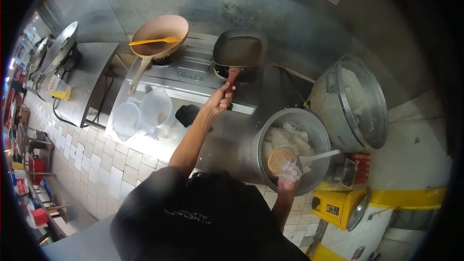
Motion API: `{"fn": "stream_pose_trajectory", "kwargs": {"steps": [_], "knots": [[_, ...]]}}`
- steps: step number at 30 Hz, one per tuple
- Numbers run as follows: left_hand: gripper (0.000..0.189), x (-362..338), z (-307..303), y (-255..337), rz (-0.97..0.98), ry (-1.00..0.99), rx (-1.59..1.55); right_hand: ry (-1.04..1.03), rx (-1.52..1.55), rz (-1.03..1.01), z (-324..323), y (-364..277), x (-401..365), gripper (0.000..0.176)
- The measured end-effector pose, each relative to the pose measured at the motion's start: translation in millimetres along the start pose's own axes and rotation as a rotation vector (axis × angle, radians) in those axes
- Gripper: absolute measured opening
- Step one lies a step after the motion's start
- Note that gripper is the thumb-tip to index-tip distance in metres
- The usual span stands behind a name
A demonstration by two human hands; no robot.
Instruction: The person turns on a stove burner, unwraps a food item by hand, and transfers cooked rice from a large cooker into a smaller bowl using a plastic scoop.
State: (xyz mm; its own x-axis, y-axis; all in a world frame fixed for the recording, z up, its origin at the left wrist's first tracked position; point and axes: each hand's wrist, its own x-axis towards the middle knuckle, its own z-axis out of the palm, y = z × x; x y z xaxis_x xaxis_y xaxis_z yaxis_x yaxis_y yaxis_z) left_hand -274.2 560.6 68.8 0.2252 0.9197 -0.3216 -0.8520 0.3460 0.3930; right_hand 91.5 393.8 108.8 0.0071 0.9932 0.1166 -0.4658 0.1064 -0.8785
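My left hand (221,100) is wrapped round the reddish-brown handle of a dark square frying pan (240,50), which sits over the right burner of the gas stove (193,67). My right hand (289,181), covered by clear plastic, holds a round, tan, grainy patty (282,160). It is above a large metal pot (258,147) of white rice (290,137). A white-handled utensil (321,156) reaches over the pot's right side, its other end hidden near my right hand.
A tan wok (166,25) with an orange spatula (157,41) rests on the left burner. Two plastic jugs (157,108) (126,118) stand in front. A second rice pot (321,99) leans at right, near eggs (362,166) and a yellow appliance (338,208).
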Motion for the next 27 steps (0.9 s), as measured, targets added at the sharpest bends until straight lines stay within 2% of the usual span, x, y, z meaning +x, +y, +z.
{"fn": "stream_pose_trajectory", "kwargs": {"steps": [8,12,15,17,20,27], "knots": [[0.025,-4.6,-2.4,10.2,-0.025,-0.079,-0.088,-0.163,0.029,-0.081,15.3,-9.2,3.7,0.053],[0.025,-2.3,-2.0,9.1,-0.027,-0.088,-0.073,-0.026,0.036,-0.029,19.5,-10.5,-1.7,0.053],[0.026,2.4,-2.6,3.1,0.001,0.012,0.045,0.000,-0.042,-0.021,16.8,-11.6,-2.0,0.053],[0.028,4.0,-1.2,-1.0,0.031,0.091,0.222,-0.102,-0.003,-0.015,5.1,-6.6,-0.2,0.056],[0.028,-3.3,13.5,-8.8,0.076,0.188,0.379,-0.048,-0.011,-0.035,-4.7,2.9,-6.5,0.058],[0.025,-4.3,41.3,-15.2,0.156,0.315,0.503,-0.061,0.104,-0.028,-13.8,10.7,-8.5,0.059]]}}
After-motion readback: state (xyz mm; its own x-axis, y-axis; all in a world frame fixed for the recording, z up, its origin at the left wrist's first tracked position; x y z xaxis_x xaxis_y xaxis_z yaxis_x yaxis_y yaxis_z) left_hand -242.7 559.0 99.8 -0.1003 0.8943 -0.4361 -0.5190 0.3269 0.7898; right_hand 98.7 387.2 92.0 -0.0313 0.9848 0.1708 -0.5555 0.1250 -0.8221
